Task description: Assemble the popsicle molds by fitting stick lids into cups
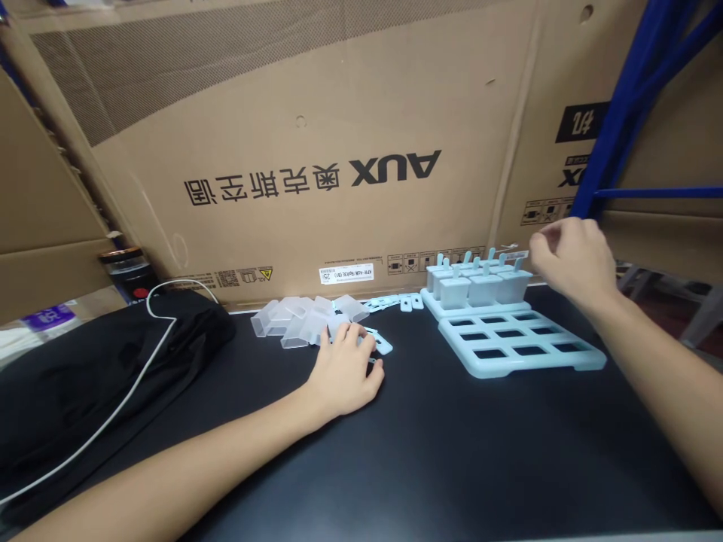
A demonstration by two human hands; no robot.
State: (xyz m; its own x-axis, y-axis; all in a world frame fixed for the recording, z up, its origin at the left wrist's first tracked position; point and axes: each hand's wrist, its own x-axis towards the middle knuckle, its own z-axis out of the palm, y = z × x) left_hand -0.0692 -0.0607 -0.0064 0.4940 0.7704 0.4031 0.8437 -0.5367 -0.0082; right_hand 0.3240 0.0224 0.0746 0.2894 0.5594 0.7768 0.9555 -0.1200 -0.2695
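Observation:
My left hand rests over the black table with its fingers spread and slightly bent. Its fingertips reach the near edge of a pile of clear plastic ice pop moulds and some flat light-blue pieces. My right hand is raised beside the right back end of a light-blue mould rack. Its thumb and fingers are curled together; whatever is between them, if anything, is hidden. Several filled-in moulds with light-blue sticks stand upright in the rear part of the rack. The front part shows rows of open rectangular slots.
More flat light-blue pieces lie behind the left hand. A black cloth with a white cable across it covers the left side, near a dark jar. A large cardboard box stands behind; blue shelf posts rise at right.

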